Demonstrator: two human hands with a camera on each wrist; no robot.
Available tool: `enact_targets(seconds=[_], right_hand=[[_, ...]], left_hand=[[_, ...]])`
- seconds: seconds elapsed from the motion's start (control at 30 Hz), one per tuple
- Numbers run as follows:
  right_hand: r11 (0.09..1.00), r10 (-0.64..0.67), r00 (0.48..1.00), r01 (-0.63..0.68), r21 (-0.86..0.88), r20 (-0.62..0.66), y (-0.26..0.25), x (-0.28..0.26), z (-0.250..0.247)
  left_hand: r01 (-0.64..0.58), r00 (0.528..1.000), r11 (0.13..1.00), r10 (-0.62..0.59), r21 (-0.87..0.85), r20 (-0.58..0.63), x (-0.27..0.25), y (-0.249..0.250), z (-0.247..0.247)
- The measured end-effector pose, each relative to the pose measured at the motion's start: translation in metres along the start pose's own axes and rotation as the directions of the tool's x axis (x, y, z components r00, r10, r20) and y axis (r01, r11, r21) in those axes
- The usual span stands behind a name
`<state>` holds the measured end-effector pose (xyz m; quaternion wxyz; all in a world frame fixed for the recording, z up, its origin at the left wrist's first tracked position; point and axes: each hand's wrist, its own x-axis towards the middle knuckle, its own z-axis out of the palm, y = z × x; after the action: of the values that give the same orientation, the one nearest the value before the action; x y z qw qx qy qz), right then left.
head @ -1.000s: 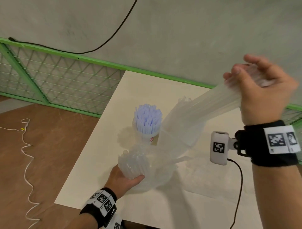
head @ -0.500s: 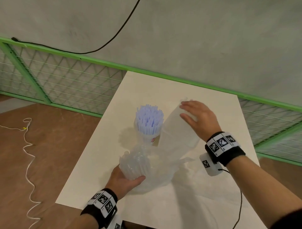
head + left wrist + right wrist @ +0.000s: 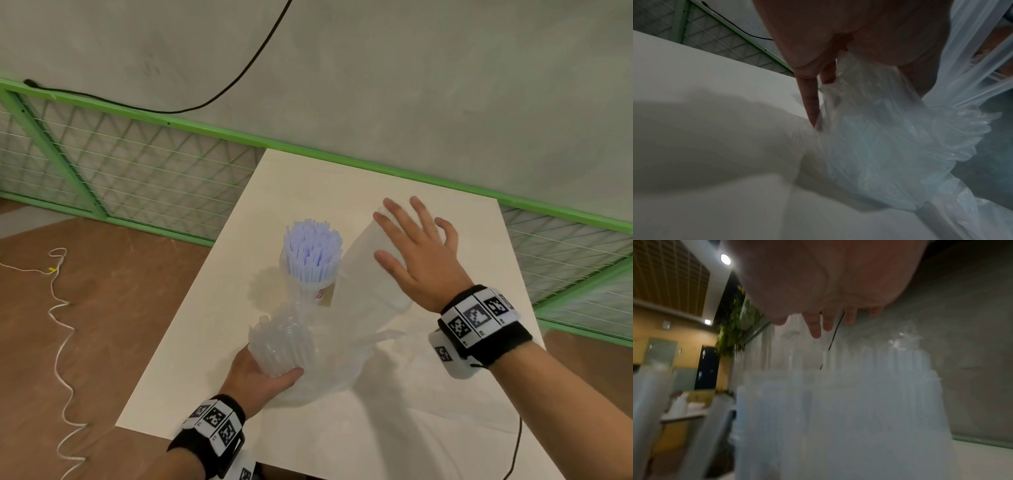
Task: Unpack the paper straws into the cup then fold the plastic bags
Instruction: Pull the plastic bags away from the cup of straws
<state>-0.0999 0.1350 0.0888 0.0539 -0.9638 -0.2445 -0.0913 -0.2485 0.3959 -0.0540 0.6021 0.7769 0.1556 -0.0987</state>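
- The right hand lies flat with fingers spread on the plastic bag. The bag's long axis runs from the far right of the worktop towards the near left.
- The left hand has its grip closed around the bunched near end of the plastic.
- The cup with the paper straws stands upright just beside the bag's left edge, between both hands. I judge it can be knocked during folding.
- The right hand is nearer to the free far end.
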Motion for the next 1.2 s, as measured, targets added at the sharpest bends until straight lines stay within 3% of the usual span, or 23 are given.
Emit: enact_targets(seconds=[0.07,0.13,0.2,0.27,0.37,0.57,0.73,0.9,1.07,1.2], right_hand=[[0.994,0.056,0.979,-0.037,0.099,-0.196,-0.010,-0.008,-0.015],[0.977,0.099,0.962,-0.046,0.207,-0.253,-0.025,-0.025,-0.028],[0.962,0.149,0.977,-0.107,0.250,-0.156,-0.040,-0.048,-0.041],[0.966,0.188,0.982,-0.188,0.177,0.014,-0.054,-0.074,-0.046],[0.953,0.223,0.947,-0.262,0.154,0.231,-0.067,-0.105,-0.035],[0.801,0.229,0.926,-0.354,0.482,0.300,-0.084,-0.105,0.009],[0.734,-0.010,0.968,-0.163,0.659,0.250,-0.088,-0.088,0.030],[0.728,-0.220,0.929,-0.047,0.684,0.298,-0.083,-0.074,0.036],[0.743,-0.223,0.918,-0.057,0.667,0.327,-0.092,-0.064,0.047],[0.689,-0.208,0.944,-0.044,0.723,0.256,-0.104,-0.055,0.054]], left_hand=[[0.008,1.000,1.000,-0.008,-0.005,0.000,0.000,-0.002,0.000],[0.011,1.000,1.000,-0.011,0.000,0.002,0.001,-0.003,-0.001],[0.009,1.000,1.000,-0.009,0.010,0.007,0.001,-0.001,0.000],[0.001,1.000,1.000,-0.002,0.020,0.009,0.001,0.000,0.000],[-0.010,1.000,1.000,0.010,0.022,0.006,0.001,0.002,0.001],[-0.016,1.000,0.999,0.016,0.042,0.005,0.002,0.001,0.005],[-0.023,1.000,0.998,0.022,0.062,0.009,0.000,0.000,0.004],[-0.025,1.000,0.998,0.024,0.056,0.009,-0.001,0.000,0.001],[-0.062,0.998,0.996,0.062,0.064,0.002,-0.005,0.002,0.001],[-0.117,0.993,0.992,0.115,0.051,0.035,-0.004,0.002,0.000]])
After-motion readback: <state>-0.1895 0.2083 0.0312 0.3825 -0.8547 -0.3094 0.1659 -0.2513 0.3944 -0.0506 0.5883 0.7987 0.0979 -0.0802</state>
